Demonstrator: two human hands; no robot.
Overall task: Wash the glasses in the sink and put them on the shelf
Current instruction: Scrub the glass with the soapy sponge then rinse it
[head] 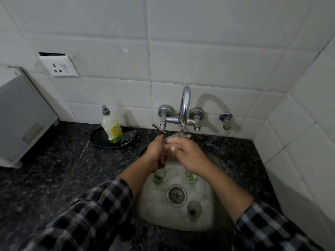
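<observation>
Clear glass (179,136) under tap (184,104), apparently in left hand (155,153) grip

glasses (194,208) in sink (155,211), bottle (111,126) left

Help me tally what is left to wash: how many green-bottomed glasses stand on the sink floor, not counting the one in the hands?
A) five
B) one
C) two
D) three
D: three green-bottomed glasses stand in the sink, one by the left forearm, one by the right wrist, one right of the drain, while the left hand and right hand hold a fourth glass under the tap.
</observation>
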